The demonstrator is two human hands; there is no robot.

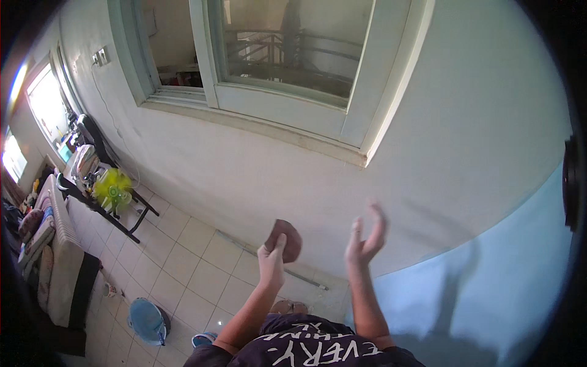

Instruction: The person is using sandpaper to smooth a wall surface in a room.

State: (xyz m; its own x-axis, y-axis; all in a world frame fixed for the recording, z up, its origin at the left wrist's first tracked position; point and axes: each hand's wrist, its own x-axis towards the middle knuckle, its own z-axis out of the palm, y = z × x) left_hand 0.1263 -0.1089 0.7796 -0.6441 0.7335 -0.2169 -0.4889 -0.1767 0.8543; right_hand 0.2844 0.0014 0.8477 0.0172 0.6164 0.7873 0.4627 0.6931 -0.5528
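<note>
Hands: 2 in view, both held up ahead of the torso and apart from each other. The left hand [273, 255] pinches a brown sheet [288, 242], with the thumb laid straight over the near face and the fingers behind it. The right hand [365, 243] is spread, thumb and fingers pointing upward with a clear gap between them, palm side turned toward the left hand. Its fingers are blurred, so their exact curl cannot be judged.

Sheet: located in the left hand, left of the right hand, seen against the low part of the white wall [226, 174]. It is bowed, not flat. Its long axis runs mainly up and down in the view, the top leaning slightly left. The free, rounded side points up and right, away from the left wrist; the lower left portion sits under the thumb.

Surroundings: 1 window [293, 55] with a pale frame is set in the white wall above the hands. A blue wall [520, 263] adjoins on the right and carries a shadow [451, 293] of an arm. A thin strip [313, 282] lies on the tiled floor [202, 278] near the wall's foot. At lower left stands 1 blue basin [147, 319]. Farther left, a fan [113, 187] with green blades stands beside a black frame [101, 211]. The wearer's dark shirt [269, 355], with white lettering, fills the lower edge.
</note>
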